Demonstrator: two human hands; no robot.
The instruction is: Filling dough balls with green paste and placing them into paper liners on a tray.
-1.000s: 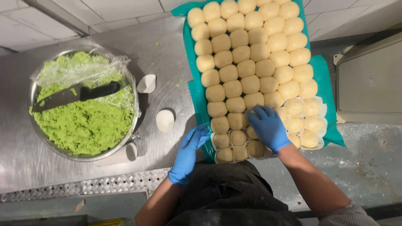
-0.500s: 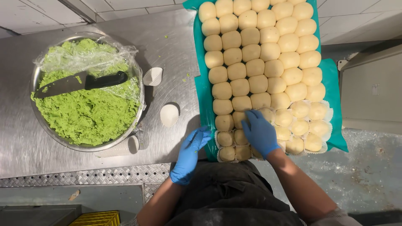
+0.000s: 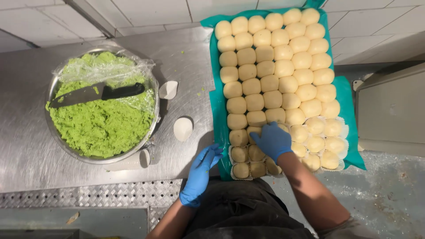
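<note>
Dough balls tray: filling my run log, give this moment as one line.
right hand: on dough balls | left hand: at green tray edge | knife: across bowl

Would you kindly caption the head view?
Gloved right hand rests on pale dough balls; left hand at the teal tray's edge.

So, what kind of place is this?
Probably a commercial kitchen or bakery: a steel worktable, a big tray of dough balls and gloved hands, left hand, right hand.
</note>
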